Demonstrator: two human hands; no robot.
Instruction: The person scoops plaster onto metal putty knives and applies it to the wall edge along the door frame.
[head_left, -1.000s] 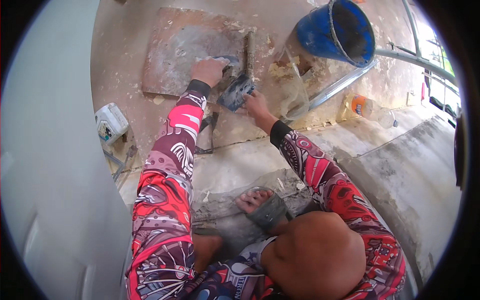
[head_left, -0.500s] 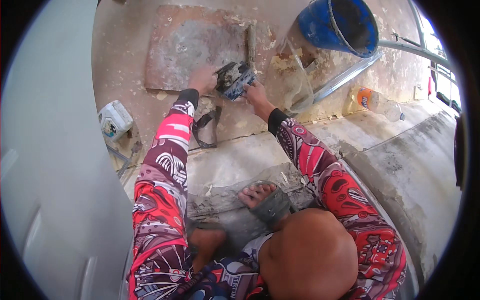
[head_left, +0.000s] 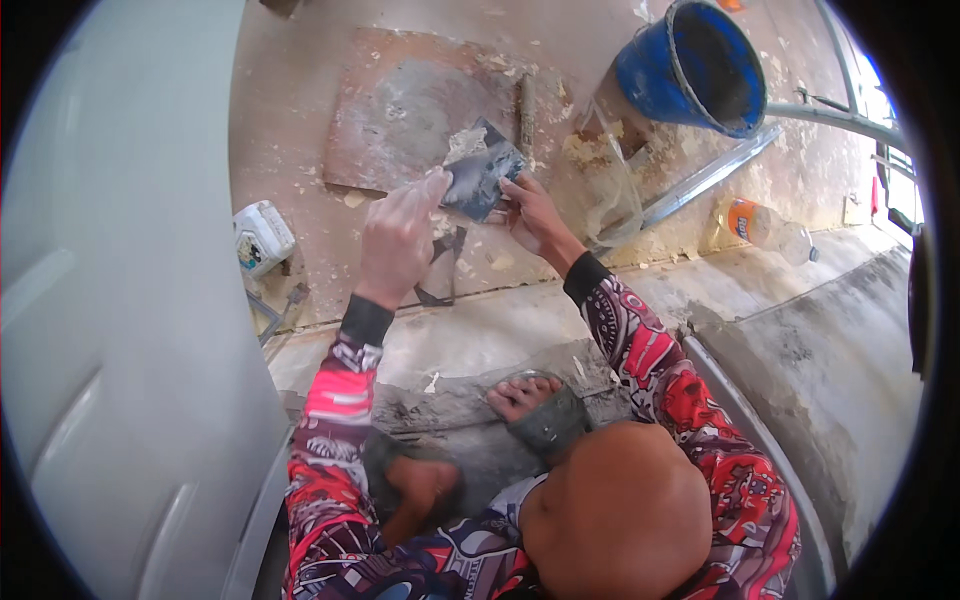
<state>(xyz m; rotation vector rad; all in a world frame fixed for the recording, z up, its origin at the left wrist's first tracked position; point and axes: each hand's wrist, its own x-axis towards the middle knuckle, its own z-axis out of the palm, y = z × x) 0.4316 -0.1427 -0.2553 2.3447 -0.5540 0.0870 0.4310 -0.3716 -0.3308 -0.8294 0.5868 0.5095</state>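
My right hand (head_left: 535, 215) grips the right edge of a dark, square flat plate (head_left: 490, 185), its thumb on the upper face. Pale, crumbly paste (head_left: 466, 146) sits along the plate's upper left edge, and grey smears mark its face. At the plate's left side is my left hand (head_left: 400, 235), with fingers pinched together. Whether they grip the plate's edge or some small thing is hidden. Beyond the plate lies a square reddish board (head_left: 350, 120) coated with grey paste, a stick-like bar (head_left: 527, 115) along its right side.
A blue bucket (head_left: 645, 75) stands at the far right, near a metal straightedge (head_left: 710, 178) and crumpled clear plastic (head_left: 615, 185). A bottle with an orange label (head_left: 765, 226) lies at right. On the left are a white jug (head_left: 265, 238) and a white door panel (head_left: 130, 300).
My left hand has drawn back toward me and turned at the plate's left edge. The plate now shows more of its face, still in my right hand. The whole view has shifted slightly.
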